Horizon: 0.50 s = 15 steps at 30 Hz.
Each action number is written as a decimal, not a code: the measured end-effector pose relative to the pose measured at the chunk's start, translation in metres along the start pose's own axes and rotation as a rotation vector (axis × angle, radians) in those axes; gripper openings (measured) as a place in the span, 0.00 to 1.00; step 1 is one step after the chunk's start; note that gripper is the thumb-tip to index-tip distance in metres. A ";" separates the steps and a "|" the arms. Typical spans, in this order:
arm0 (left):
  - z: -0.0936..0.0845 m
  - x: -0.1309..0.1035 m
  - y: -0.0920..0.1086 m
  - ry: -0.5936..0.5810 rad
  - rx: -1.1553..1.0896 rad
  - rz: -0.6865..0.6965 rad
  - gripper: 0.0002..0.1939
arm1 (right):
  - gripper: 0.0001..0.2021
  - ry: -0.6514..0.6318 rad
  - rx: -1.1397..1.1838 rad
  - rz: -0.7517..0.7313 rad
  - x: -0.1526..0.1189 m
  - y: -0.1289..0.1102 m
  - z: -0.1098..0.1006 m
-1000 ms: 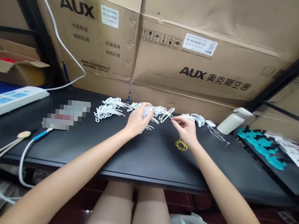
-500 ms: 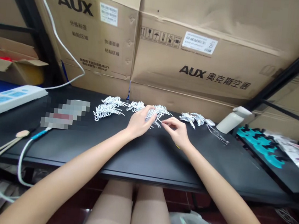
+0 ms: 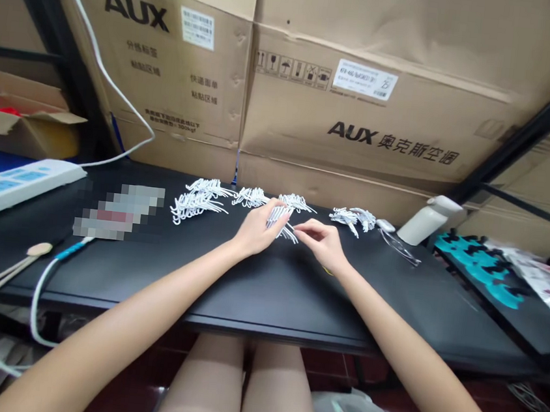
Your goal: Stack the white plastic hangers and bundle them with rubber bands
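My left hand (image 3: 256,227) is curled around a bunch of thin white hooks (image 3: 280,216), its thumb across the near side. Their straight tails poke out to the right of the thumb. At those tails, my right hand (image 3: 323,242) pinches the end of a white hook between thumb and fingertips; the exact contact is small. Behind my hands lie two more piles of white hooks, one in the middle (image 3: 251,195) and one just right of it (image 3: 295,201). A larger pile (image 3: 196,205) lies to the left, and a looser pile (image 3: 352,219) to the right.
The black table (image 3: 265,297) backs onto large cardboard boxes (image 3: 354,109). At left are a white power strip (image 3: 26,183), a blurred-out device (image 3: 119,212) and a strap (image 3: 37,250). To the right stand a white bottle (image 3: 428,221), glasses (image 3: 401,249) and teal parts (image 3: 479,267).
The bunch in my left hand has tilted, so its tails now fan downward to the right. My right fingertips have shifted slightly at the tails. The other piles stay put.
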<state>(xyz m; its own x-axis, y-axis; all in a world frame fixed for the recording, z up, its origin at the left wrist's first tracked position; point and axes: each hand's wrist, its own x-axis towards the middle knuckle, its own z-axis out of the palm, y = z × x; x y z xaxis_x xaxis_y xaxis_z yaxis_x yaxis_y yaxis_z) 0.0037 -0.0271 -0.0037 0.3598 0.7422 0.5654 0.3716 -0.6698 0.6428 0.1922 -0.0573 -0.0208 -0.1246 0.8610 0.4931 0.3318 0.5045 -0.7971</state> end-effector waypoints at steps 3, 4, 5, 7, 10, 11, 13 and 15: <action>0.000 0.000 0.001 0.003 -0.038 -0.021 0.15 | 0.11 0.000 0.012 0.014 -0.001 -0.001 0.002; 0.000 -0.001 0.001 0.007 -0.038 -0.021 0.16 | 0.12 -0.001 0.005 0.008 -0.002 -0.002 0.003; -0.001 -0.001 0.002 0.012 -0.031 -0.019 0.16 | 0.12 0.001 -0.007 -0.004 -0.002 -0.003 0.003; -0.001 -0.001 0.003 0.021 -0.011 -0.011 0.16 | 0.11 0.003 -0.033 -0.037 -0.003 -0.004 0.004; 0.000 -0.001 0.002 0.026 -0.018 -0.019 0.15 | 0.12 0.007 -0.044 -0.057 -0.003 -0.005 0.004; 0.000 0.000 0.001 0.032 -0.037 -0.038 0.15 | 0.13 0.009 -0.040 -0.050 -0.003 -0.004 0.005; 0.002 0.001 -0.003 0.051 -0.100 -0.104 0.14 | 0.15 0.036 -0.034 -0.018 -0.002 -0.002 0.005; 0.005 0.004 -0.010 0.101 -0.191 -0.190 0.15 | 0.17 0.098 -0.048 0.006 -0.003 0.000 0.007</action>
<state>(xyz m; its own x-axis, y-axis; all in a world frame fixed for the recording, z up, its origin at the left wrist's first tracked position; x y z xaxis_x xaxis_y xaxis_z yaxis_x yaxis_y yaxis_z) 0.0056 -0.0178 -0.0100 0.2091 0.8586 0.4681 0.2527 -0.5099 0.8223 0.1863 -0.0592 -0.0245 -0.0308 0.8525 0.5218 0.3771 0.4934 -0.7838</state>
